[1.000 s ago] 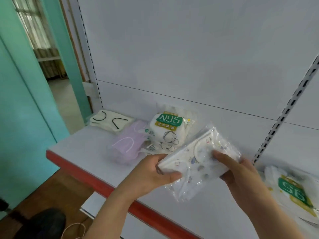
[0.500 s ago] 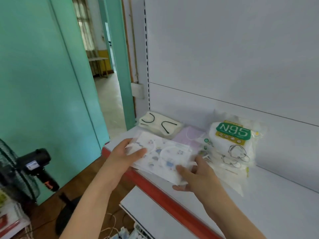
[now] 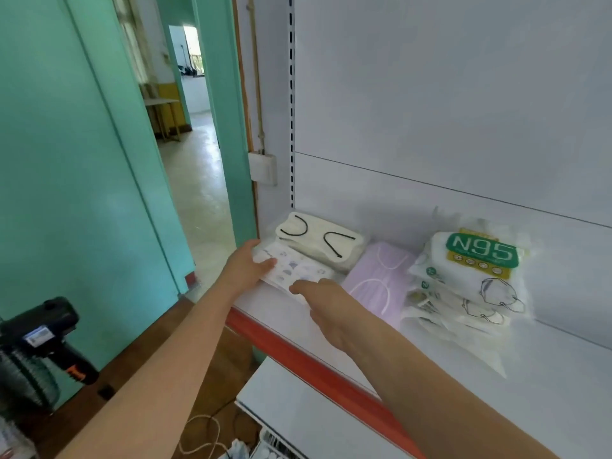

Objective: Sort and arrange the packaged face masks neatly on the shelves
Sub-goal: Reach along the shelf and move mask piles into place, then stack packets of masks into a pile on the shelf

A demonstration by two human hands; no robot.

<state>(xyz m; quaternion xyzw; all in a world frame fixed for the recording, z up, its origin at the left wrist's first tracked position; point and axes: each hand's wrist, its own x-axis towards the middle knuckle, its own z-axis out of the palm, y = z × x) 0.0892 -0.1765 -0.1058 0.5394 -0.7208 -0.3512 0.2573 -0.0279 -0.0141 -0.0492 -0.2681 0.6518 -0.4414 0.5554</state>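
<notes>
My left hand (image 3: 246,268) and right hand (image 3: 326,304) pinch the printed mask pack (image 3: 293,268) by opposite edges, seating it flat beside the black-looped pack (image 3: 319,241).

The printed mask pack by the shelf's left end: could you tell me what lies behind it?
Behind the printed pack lies a cream pack with black ear loops, against the back panel. Its front edge is hidden.

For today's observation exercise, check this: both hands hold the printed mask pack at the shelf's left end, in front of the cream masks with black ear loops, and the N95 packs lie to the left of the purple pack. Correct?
Not quite. The head view shows the N95 packs to the right of the purple pack, not the left. The rest holds: left hand and right hand hold the printed mask pack in front of the cream masks.
</notes>
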